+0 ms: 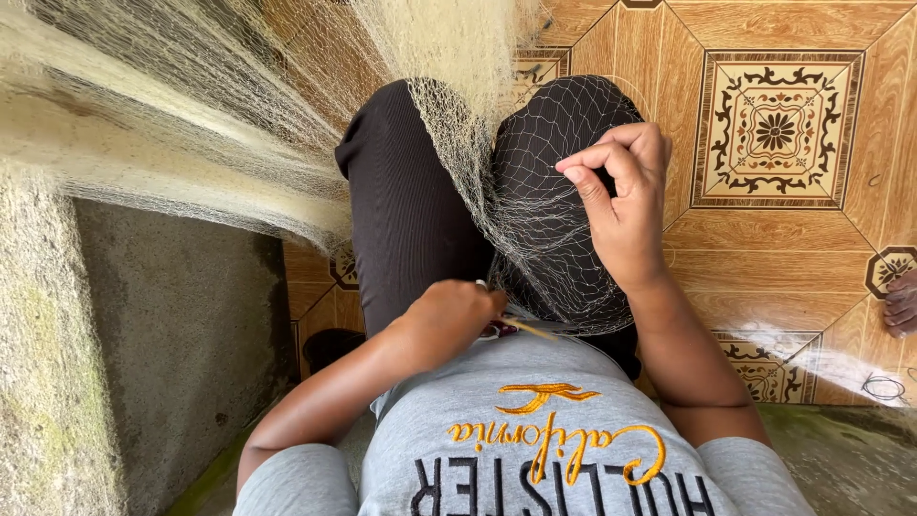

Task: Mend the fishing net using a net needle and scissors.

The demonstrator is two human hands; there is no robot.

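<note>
A fine pale fishing net (478, 182) drapes from the upper left across my lap and over my dark trousers (401, 210). My right hand (621, 201) is raised over my right knee, its thumb and forefinger pinched on a strand of the net. My left hand (449, 320) rests low against my lap, closed around a thin yellowish netting needle (531, 330) whose tip sticks out to the right. Part of the needle is hidden inside the fist.
A bunched mass of net (143, 124) fills the upper left. A rough concrete wall (57, 363) stands at left. Patterned brown floor tiles (774, 124) lie ahead and right. Someone else's toes (901, 304) show at the right edge.
</note>
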